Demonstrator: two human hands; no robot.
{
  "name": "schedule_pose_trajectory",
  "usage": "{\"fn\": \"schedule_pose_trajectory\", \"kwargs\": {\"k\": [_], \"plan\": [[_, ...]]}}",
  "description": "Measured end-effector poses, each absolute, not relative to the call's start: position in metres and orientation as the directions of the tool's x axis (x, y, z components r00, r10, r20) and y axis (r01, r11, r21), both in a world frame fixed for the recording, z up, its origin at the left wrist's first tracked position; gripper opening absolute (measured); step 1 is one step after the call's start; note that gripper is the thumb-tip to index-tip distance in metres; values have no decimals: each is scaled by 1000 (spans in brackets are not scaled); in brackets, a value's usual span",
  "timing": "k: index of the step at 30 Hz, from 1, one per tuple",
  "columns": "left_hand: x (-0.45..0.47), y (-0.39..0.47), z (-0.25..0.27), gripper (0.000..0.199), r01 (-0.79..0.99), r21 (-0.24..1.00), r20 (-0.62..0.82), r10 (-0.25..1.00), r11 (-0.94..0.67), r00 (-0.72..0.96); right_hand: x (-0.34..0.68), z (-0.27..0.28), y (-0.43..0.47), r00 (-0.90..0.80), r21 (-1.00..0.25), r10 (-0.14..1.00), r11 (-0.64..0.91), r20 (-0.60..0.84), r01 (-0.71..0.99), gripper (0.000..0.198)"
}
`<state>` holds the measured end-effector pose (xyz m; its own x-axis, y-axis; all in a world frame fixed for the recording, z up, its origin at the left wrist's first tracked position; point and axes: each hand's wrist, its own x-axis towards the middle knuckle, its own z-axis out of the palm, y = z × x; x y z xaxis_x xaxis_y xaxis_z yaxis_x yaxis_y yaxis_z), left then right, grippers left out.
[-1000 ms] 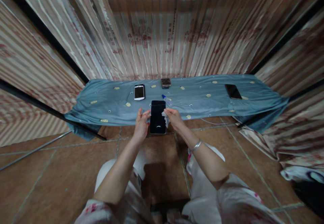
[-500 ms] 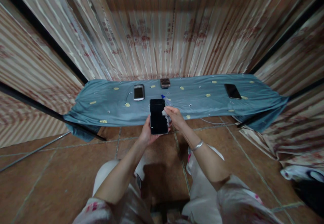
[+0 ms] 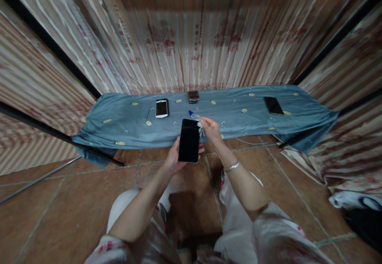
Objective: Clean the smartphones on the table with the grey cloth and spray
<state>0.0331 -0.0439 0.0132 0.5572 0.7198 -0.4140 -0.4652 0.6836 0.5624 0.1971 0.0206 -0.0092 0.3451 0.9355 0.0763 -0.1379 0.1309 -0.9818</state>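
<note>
A black smartphone (image 3: 189, 141) with a dark screen rests in my left hand (image 3: 173, 156), whose fingers wrap round it from below and show at its right edge. My right hand (image 3: 211, 129) pinches a crumpled pale cloth (image 3: 201, 129) at the phone's upper right edge; part of the cloth is hidden by the fingers. Just beyond the phone lies a clear bottle with a blue tip (image 3: 192, 114), partly covered by my right hand.
On the blue-clothed bench (image 3: 125, 124) lie a white-framed phone (image 3: 162, 108) at left, a small brown box (image 3: 193, 96) at the back and a dark phone (image 3: 273, 105) at right. Black poles (image 3: 53, 41) flank the bench; a striped curtain (image 3: 167, 29) hangs behind.
My right hand has moved the cloth off the screen, towards the upper right. The held phone has shifted slightly right and towards me, turning a little.
</note>
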Motion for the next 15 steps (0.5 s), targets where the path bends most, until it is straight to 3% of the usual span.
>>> {"fn": "schedule_pose_trajectory", "kwargs": {"k": [4,8,11,15], "plan": [[33,-44,9,65,-481,569,-394,735,667,552,209,-5,23,408,-976,892,217,194,-11,40],[35,-41,6,63,-518,565,-415,764,642,494,204,4,8,340,-922,862,312,376,228,39],[40,-39,6,55,-548,558,-444,782,623,438,185,8,-12,137,-823,866,392,481,411,38],[43,-34,9,41,-618,556,-482,821,556,306,165,9,-32,-169,-666,819,550,548,504,41]]}}
